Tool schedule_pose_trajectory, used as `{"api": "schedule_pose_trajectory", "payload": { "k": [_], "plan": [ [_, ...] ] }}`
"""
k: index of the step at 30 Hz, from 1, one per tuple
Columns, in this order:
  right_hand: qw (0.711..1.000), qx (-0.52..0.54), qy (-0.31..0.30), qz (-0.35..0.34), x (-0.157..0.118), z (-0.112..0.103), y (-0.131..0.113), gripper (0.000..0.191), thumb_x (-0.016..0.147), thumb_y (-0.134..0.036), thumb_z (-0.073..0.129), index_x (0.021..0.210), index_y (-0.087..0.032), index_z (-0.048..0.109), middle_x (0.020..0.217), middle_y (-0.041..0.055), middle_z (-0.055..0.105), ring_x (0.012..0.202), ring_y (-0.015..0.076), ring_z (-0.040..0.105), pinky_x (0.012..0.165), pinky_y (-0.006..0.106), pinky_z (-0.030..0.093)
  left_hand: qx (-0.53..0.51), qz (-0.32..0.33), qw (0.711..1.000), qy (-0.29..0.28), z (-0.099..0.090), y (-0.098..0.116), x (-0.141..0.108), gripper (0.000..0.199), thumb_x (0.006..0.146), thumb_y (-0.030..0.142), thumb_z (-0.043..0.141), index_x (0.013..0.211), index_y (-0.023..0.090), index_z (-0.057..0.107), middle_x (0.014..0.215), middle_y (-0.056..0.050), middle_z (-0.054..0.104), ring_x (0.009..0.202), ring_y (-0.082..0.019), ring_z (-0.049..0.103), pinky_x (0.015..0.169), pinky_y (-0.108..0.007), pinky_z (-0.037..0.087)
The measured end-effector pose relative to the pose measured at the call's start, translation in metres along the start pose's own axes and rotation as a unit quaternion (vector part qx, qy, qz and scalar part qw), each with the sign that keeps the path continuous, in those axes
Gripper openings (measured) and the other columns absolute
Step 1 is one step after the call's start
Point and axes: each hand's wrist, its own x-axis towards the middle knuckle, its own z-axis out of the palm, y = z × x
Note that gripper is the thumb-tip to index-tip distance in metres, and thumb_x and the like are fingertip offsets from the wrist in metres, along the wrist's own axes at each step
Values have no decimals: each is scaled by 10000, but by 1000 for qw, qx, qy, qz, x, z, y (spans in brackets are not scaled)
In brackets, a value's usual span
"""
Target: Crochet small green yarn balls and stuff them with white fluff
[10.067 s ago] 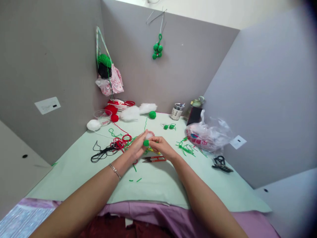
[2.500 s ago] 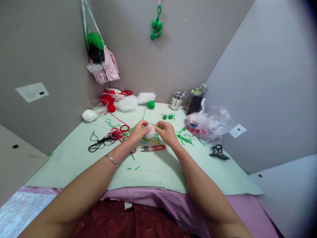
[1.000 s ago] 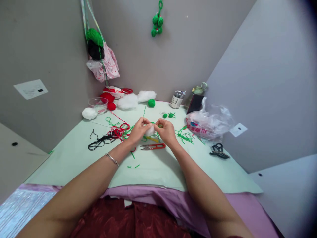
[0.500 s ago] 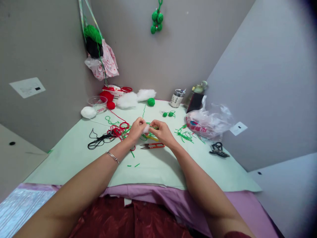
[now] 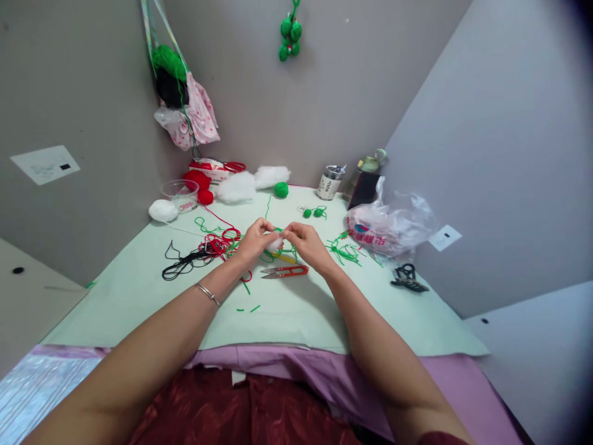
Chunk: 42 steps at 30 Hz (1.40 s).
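My left hand (image 5: 257, 240) and my right hand (image 5: 302, 240) meet over the middle of the table, fingers pinched together. Between them is a small tuft of white stuffing (image 5: 275, 243), with green yarn beside it at the fingertips. Both hands are closed on the tuft; how each finger grips it is partly hidden. Just below the hands lie thread snips (image 5: 285, 272) with orange handles and a yellow stick-like tool (image 5: 283, 258), perhaps a crochet hook. Tangled red yarn (image 5: 221, 241) is spread left of my left hand, and cut green yarn (image 5: 343, 251) lies to the right.
Black yarn (image 5: 185, 262) lies at left near a white yarn ball (image 5: 163, 211) and a clear tub (image 5: 180, 193). Stuffing clumps (image 5: 236, 187) and a green ball (image 5: 281, 190) are at the back. A plastic bag (image 5: 389, 225) and black claw clip (image 5: 408, 278) stand on the right.
My fingers have shifted slightly around the white tuft, which now sits a little lower between the hands. The whole view has moved slightly. Things on the table stay put.
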Motion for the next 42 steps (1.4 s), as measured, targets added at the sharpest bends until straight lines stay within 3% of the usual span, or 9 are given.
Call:
{"api": "schedule_pose_trajectory", "payload": {
  "k": [6,9,13,15,20,26,32,38,42],
  "plan": [
    [1000,17,-21,-9,-7,15,-7,157,843,-295,573,736,-198,636,625,-25,627,587,137,476,605,275,341,26,48,994,95,-1,-4,2,294,694,74,705,789,221,469,684,91,510,578,-86,514,568,-211,393],
    [999,31,9,-21,-6,11,-9,176,837,-322,610,717,-200,651,700,10,667,657,156,529,637,285,383,14,45,995,86,-1,-2,2,246,726,139,705,792,217,481,702,78,527,589,-97,536,584,-221,420],
    [995,66,57,-55,-3,-2,-13,218,840,-372,621,703,-205,593,1039,82,709,943,198,615,775,299,464,-6,36,998,56,1,-2,0,266,760,250,735,812,224,476,715,68,546,604,-120,578,600,-242,453],
    [993,86,50,-58,-3,-5,-14,241,884,-400,552,736,-210,549,1082,92,709,863,177,635,732,298,491,-9,38,998,53,3,-4,-1,269,758,256,748,800,222,484,696,67,537,618,-119,568,598,-231,438],
    [995,62,71,-45,0,-2,-5,177,862,-320,548,1004,-218,568,1064,59,698,591,109,492,600,279,432,-18,43,997,65,4,-5,-3,264,744,245,754,790,218,495,685,76,516,597,-94,505,574,-207,399],
    [999,1,13,-45,1,1,5,101,815,-299,633,779,-206,647,646,-24,594,618,140,463,651,282,369,-44,22,996,74,5,-4,-5,265,721,200,756,782,212,499,682,78,534,567,-80,518,556,-194,415],
    [997,30,-37,-63,2,-8,4,204,848,-344,561,879,-186,686,761,6,653,705,154,539,700,275,423,-95,-36,994,30,6,2,-6,209,795,175,712,780,189,504,781,14,665,674,-119,670,681,-259,559],
    [998,19,5,-61,3,-1,7,181,796,-359,623,852,-190,651,663,-36,508,634,133,413,627,272,351,-106,-74,992,3,1,3,-4,154,967,278,652,930,131,626,801,11,638,639,-102,607,582,-241,539],
    [998,11,18,-52,6,-1,14,183,793,-375,604,792,-193,622,660,-33,521,619,131,415,613,274,341,-114,-66,991,-7,3,2,-6,199,892,235,721,831,168,543,766,29,628,621,-98,644,636,-246,569]
  ]
}}
